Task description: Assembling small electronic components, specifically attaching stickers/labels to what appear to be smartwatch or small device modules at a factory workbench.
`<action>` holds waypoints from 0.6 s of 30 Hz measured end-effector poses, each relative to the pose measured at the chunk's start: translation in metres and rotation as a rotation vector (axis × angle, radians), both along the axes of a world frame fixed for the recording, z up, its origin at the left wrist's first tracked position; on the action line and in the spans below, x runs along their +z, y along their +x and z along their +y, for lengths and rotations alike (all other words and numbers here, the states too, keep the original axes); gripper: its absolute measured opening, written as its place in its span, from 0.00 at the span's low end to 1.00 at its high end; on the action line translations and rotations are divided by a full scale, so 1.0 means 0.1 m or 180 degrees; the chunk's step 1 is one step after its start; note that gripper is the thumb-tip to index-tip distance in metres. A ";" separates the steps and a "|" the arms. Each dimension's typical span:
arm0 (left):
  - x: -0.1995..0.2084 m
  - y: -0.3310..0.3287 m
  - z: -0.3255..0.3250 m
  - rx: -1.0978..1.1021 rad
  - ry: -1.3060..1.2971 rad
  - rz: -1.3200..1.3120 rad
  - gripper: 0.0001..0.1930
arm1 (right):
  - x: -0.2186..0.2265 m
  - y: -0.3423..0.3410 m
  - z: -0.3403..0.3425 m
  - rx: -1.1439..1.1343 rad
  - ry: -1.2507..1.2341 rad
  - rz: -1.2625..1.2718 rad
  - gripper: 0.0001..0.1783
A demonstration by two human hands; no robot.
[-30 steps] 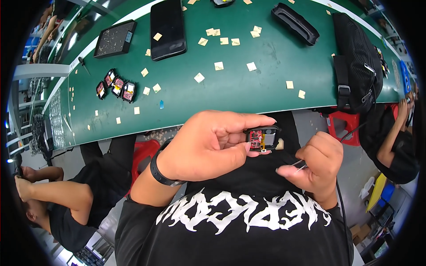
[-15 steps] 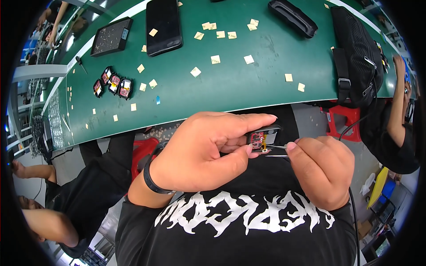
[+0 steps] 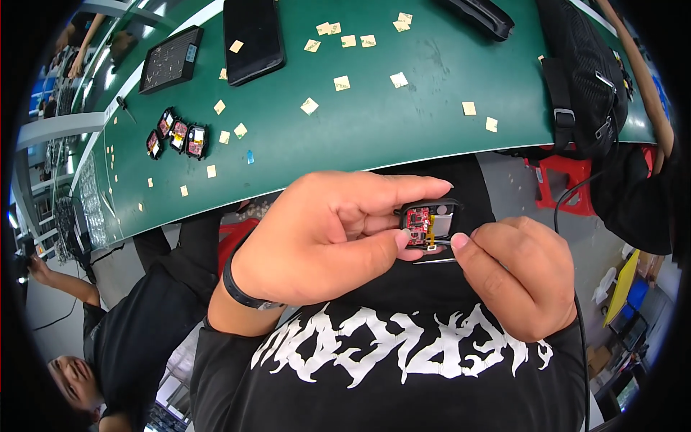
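My left hand (image 3: 345, 234) is closed around a small black device housing (image 3: 456, 209), held in front of my chest with its inside facing up. A red circuit board (image 3: 417, 219), a silver-grey part and a yellow flex strip (image 3: 431, 229) show in it. The thumb and fingers grip its left side. In my right hand (image 3: 515, 277), thumb and fingers pinch metal tweezers (image 3: 435, 261). One tweezer arm reaches over the lower edge of the housing, close to a small white piece (image 3: 432, 248) at the strip's end; the other arm lies below. Whether the tips touch the piece I cannot tell.
On the green table (image 3: 288, 144) are several similar opened housings (image 3: 178, 135), scattered cream paper squares (image 3: 309, 106), a black tray (image 3: 170, 60), a dark tablet-like slab (image 3: 253, 43), a black case (image 3: 479, 16) and a black bag (image 3: 586, 86). A red stool (image 3: 565, 183) stands beyond. Other people sit at both sides.
The housing has tilted to show more of its inside. My right hand has shifted slightly left and the tweezers reach further over the housing's lower edge. My view has shifted slightly.
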State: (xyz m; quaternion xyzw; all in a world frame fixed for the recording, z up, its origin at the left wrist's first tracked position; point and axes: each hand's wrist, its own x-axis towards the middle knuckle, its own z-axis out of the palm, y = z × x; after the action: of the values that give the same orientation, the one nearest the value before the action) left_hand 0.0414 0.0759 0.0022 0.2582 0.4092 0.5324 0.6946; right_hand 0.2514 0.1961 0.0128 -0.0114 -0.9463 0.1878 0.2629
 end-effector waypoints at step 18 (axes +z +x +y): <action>-0.05 -0.06 0.03 -0.0152 -0.0250 0.0061 0.24 | -0.08 -0.04 0.03 0.0410 0.0298 0.0206 0.07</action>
State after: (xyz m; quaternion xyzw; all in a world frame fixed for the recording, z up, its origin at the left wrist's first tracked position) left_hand 0.0356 0.0790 -0.0026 0.2455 0.4301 0.4968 0.7127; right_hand 0.2473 0.1989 0.0045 0.0679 -0.9438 0.1602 0.2810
